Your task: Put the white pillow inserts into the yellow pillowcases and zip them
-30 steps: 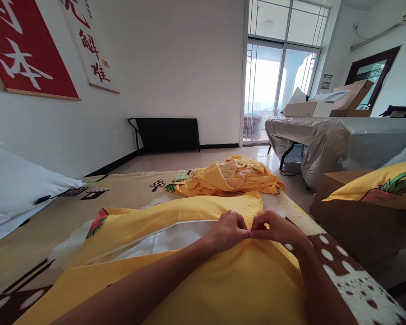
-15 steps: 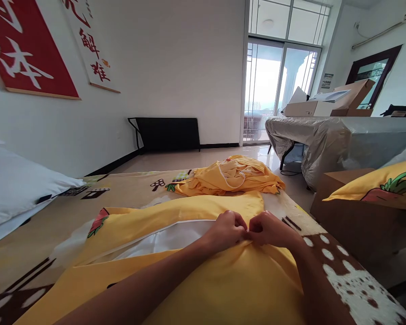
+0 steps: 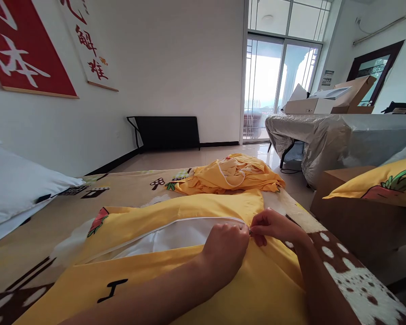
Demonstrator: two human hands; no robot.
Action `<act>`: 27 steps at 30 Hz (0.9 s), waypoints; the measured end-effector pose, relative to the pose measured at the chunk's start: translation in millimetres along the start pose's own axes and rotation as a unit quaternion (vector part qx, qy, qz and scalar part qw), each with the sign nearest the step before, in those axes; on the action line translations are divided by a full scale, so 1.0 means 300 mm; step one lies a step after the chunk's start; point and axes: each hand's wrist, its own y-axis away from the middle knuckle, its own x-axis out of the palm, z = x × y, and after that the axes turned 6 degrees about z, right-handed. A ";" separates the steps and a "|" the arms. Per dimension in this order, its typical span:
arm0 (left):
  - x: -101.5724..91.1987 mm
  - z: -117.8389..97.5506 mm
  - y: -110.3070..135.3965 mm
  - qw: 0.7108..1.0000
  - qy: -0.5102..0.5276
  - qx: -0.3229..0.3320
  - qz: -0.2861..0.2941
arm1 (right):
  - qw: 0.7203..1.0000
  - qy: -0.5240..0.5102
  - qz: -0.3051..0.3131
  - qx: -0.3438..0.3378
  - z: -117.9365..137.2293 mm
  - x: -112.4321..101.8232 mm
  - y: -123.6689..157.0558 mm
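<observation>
A yellow pillowcase (image 3: 216, 205) lies across the bed in front of me, its long zip opening gaping. White pillow fabric (image 3: 179, 237) shows through the gap. My left hand (image 3: 227, 248) is closed in a fist on the case's edge at the right end of the gap; its fingertips are hidden. Right beside it, my right hand (image 3: 272, 225) pinches a tiny dark piece at the zip, seemingly the zipper pull (image 3: 250, 231). A strawberry print marks the case's far left corner.
A crumpled heap of yellow fabric (image 3: 235, 174) lies at the bed's far edge. On the left rests a white pillow (image 3: 23, 185). To the right, a yellow pillow (image 3: 382, 183) sits over a cardboard box (image 3: 348, 225), near a plastic-covered table (image 3: 325, 135).
My left hand has turned into a fist and shifted slightly down, uncovering more of the zip edge. My right hand's fingers have changed their pinch at the same spot.
</observation>
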 end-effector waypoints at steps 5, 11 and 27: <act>0.039 0.006 0.040 0.965 -0.140 0.189 -0.112 | 1.000 0.007 -0.010 -0.006 0.010 0.002 0.001; -0.004 0.031 0.032 0.990 -0.015 0.139 0.008 | 1.000 -0.008 -0.002 0.007 0.018 0.003 0.002; 0.023 0.022 -0.102 0.993 0.114 0.008 -0.023 | 0.995 0.062 -0.076 0.015 0.018 0.018 0.001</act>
